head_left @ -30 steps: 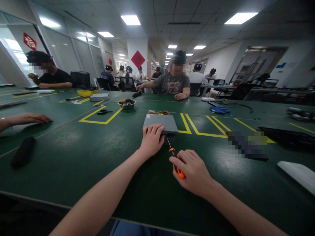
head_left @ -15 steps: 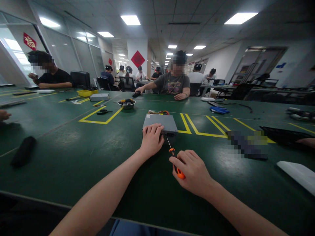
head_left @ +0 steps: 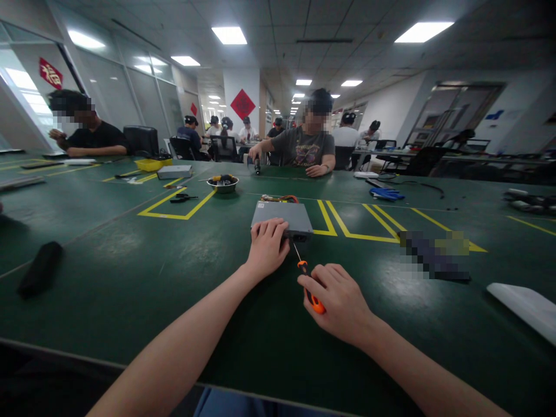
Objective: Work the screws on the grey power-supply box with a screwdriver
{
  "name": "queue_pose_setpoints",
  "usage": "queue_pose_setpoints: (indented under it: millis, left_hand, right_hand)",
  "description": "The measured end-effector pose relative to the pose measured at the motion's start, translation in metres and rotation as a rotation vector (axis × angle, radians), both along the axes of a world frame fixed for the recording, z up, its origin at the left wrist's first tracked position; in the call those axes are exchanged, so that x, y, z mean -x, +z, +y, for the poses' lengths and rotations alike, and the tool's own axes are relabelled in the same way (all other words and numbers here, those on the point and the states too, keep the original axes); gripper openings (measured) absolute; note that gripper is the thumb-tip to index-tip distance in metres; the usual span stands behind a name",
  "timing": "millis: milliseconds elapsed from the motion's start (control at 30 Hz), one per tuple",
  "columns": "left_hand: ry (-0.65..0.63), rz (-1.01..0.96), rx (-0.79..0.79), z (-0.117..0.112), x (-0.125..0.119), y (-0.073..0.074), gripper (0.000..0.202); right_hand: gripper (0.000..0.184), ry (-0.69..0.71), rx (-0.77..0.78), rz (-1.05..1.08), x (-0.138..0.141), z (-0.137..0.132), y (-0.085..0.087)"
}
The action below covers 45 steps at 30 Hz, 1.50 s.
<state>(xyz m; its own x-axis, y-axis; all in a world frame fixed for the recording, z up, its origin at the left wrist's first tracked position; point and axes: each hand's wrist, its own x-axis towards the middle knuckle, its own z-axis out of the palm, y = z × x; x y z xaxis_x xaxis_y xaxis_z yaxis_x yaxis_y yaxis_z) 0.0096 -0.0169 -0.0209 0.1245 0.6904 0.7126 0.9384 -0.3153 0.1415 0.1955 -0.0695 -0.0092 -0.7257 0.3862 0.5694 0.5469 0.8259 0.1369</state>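
Note:
A flat grey metal box (head_left: 281, 212) lies on the green table, with coloured wires (head_left: 279, 198) at its far edge. My left hand (head_left: 267, 248) rests on its near corner, fingers curled over the top. My right hand (head_left: 336, 304) grips an orange-handled screwdriver (head_left: 315, 303) just off the table. Its thin shaft points up toward the dark near end of the box. The tip sits close to that end, and I cannot tell whether they touch.
The green table (head_left: 108, 307) carries yellow tape lines. On it are a steel bowl of tools (head_left: 223, 184), scissors (head_left: 184, 198), a second grey box (head_left: 175, 171), a yellow tray (head_left: 150, 165), blue gloves (head_left: 386, 194) and a black pouch (head_left: 41, 269). A co-worker (head_left: 304, 142) sits opposite.
The co-worker opposite has moved a dark tool to the right and raised it. A neighbour's hand has slid off the left edge, and the black item at right is gone. My hands stay put.

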Motion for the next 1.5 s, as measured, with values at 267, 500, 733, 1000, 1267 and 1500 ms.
queue_pose_setpoints:
  millis: [267, 500, 733, 1000, 1267, 1500]
  left_hand:
    - [0.028, -0.039, -0.003, 0.001, -0.002, 0.001, 0.029]
    - [0.033, -0.070, 0.006, 0.002, -0.003, 0.001, 0.027]
    - [0.023, -0.065, 0.000, 0.002, -0.002, 0.001, 0.027]
    - [0.019, -0.057, 0.002, 0.002, -0.002, 0.000, 0.028]
    - [0.008, -0.053, 0.003, 0.001, -0.001, 0.000, 0.032]
    - [0.007, -0.048, 0.006, 0.001, -0.001, 0.001, 0.032]
  right_hand:
    - [0.023, 0.002, 0.029, 0.011, 0.002, -0.001, 0.001]
    - [0.013, 0.077, -0.022, 0.146, -0.007, -0.002, 0.011]
    - [0.009, 0.057, -0.101, 0.221, -0.019, 0.006, 0.014]
    - [0.012, 0.080, -0.062, 0.169, -0.015, 0.006, 0.012]
    - [0.015, 0.097, -0.042, 0.091, -0.008, 0.008, 0.006]
    - [0.015, 0.069, -0.049, 0.078, -0.005, 0.007, 0.005]
